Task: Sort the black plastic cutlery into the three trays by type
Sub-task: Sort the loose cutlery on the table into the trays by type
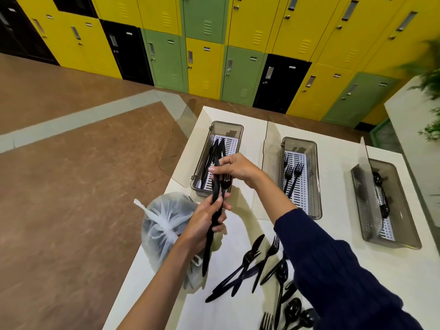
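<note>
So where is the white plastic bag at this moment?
In the head view the white plastic bag sits at the table's left edge, just left of the left hand and below the leftmost tray.

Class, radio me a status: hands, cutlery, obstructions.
Left hand grips knife and fork. Right hand pinches knife top. Pile unsorted. Nothing blocking.

Locker area of a shared canteen or staff room, with a cutlery station set up at a white counter.

Behind the white counter point(250, 210) stands a wall of metal lockers point(204, 44) in yellow, green and black, each with handle and label slot. Brown flooring point(71, 186) with a grey stripe runs to the counter's left. On the counter sit three smoked-plastic trays point(314, 186) of black cutlery; potted greenery point(431, 86) rises to its right.
</note>
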Tool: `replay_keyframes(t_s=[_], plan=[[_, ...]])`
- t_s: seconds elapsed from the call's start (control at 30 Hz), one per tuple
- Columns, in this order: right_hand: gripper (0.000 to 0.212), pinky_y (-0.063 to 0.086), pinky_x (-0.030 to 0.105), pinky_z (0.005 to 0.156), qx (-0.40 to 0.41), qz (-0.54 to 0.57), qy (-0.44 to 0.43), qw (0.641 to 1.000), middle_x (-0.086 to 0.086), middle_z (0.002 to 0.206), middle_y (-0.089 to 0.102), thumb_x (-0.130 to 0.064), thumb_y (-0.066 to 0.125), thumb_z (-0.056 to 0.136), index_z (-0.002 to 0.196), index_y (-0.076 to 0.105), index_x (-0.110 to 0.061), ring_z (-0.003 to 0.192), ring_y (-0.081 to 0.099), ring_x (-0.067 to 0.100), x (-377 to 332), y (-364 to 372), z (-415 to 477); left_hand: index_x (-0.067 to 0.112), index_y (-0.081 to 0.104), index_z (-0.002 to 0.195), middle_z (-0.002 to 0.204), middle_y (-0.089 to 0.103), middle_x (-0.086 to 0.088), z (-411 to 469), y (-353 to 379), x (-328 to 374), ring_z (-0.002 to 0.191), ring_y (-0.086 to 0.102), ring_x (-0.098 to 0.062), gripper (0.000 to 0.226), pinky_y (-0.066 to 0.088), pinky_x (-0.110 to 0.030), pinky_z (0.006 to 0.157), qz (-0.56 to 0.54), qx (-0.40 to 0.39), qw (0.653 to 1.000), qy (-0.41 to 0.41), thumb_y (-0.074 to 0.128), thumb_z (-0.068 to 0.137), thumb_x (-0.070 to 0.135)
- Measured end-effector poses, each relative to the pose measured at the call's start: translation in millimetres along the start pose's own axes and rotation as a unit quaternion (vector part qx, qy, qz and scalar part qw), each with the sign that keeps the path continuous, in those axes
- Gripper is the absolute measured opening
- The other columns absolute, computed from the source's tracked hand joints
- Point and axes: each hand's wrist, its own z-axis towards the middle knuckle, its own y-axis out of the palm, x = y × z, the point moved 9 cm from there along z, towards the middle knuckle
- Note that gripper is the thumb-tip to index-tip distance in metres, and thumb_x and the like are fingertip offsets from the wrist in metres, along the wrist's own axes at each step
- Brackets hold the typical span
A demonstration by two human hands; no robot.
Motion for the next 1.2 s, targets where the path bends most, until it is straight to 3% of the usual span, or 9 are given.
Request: replay_keyframes(t_s=[0.2,0.3,0.5,0.63,0.77,0.9,0.97,1.1,1.2], plan=[[0.003,0.049,0.013,0.049,0.073,0.058,-0.033,0.995,-0.004,0.057,0.069,-0.007,0.069,0.084,0.085,0.066,-0.006,0.052,0.064,0.003,-25,-23,12,0.001,0.050,0.125,0.077,0.053,0.001,-3,1,1,0.047,0.030,-0.002,0.031,0.021,-0.012,0.035,-0.004,-0.020,1.000,0.003,0.040,0.101,0.019],[0.015,0.050,0.017,0.049,0.125,0.068,-0.043,0.989,0.004,0.071,0.067,-0.007,0.067,0.085,0.099,0.066,0.000,0.055,0.064,0.007,-37,-41,19,0.001,0.051,0.124,0.076,0.053,0.002,-4,-1,1,0.045,0.028,-0.002,0.031,0.020,-0.012,0.034,0.000,-0.020,1.000,0.002,0.039,0.101,0.019],[0.007,0.055,0.028,0.058,0.249,0.067,-0.073,0.963,0.011,0.075,0.064,-0.007,0.068,0.086,0.083,0.062,-0.011,0.067,0.063,0.021,-50,-81,38,0.005,0.053,0.122,0.072,0.052,0.003,-3,-9,-3,0.043,0.026,-0.002,0.029,0.021,-0.011,0.035,0.018,-0.002,1.000,-0.012,0.039,0.101,0.018],[0.016,0.056,0.051,0.083,0.309,0.045,-0.070,0.947,0.015,0.083,0.065,-0.013,0.072,0.082,0.076,0.061,-0.022,0.087,0.068,0.038,-38,-96,54,0.005,0.052,0.123,0.070,0.053,0.005,-2,-10,-6,0.044,0.026,-0.002,0.029,0.021,-0.012,0.036,0.024,-0.004,1.000,-0.020,0.040,0.101,0.018],[0.034,0.053,0.052,0.089,0.262,-0.003,-0.016,0.965,0.028,0.106,0.065,-0.023,0.074,0.082,0.103,0.063,0.001,0.103,0.062,0.042,-24,-77,61,0.002,0.050,0.124,0.069,0.054,0.006,4,-11,-2,0.044,0.027,-0.003,0.030,0.023,-0.012,0.035,0.025,-0.001,1.000,-0.016,0.039,0.101,0.018],[0.053,0.040,0.037,0.105,0.272,-0.121,0.000,0.955,0.015,0.132,0.047,-0.031,0.067,0.087,0.130,0.049,-0.006,0.123,0.047,0.029,-23,-69,50,0.003,0.053,0.120,0.072,0.051,0.003,10,-11,1,0.044,0.026,-0.003,0.028,0.023,-0.012,0.034,0.038,0.011,0.999,-0.005,0.037,0.103,0.018],[0.045,0.043,0.033,0.099,0.225,-0.121,-0.043,0.966,0.014,0.127,0.053,-0.028,0.068,0.087,0.124,0.055,-0.007,0.119,0.051,0.026,-32,-60,42,0.006,0.056,0.115,0.069,0.051,0.004,13,-14,3,0.044,0.027,-0.003,0.026,0.023,-0.012,0.035,0.054,0.033,0.998,0.000,0.037,0.103,0.018],[0.028,0.045,0.021,0.093,-0.123,-0.191,-0.042,0.973,0.007,0.108,0.071,-0.023,0.073,0.082,0.104,0.071,-0.007,0.098,0.063,0.009,-31,9,16,0.007,0.058,0.113,0.065,0.053,0.005,18,-16,3,0.044,0.029,-0.003,0.026,0.024,-0.013,0.036,0.077,0.056,0.995,-0.007,0.040,0.102,0.022],[0.023,0.043,0.028,0.098,-0.185,-0.231,-0.020,0.955,0.010,0.101,0.072,-0.019,0.077,0.078,0.097,0.074,-0.006,0.091,0.063,0.006,-16,26,10,0.005,0.057,0.112,0.068,0.053,0.003,21,-12,6,0.044,0.030,-0.002,0.026,0.024,-0.013,0.037,0.096,0.053,0.994,-0.008,0.042,0.101,0.022]])
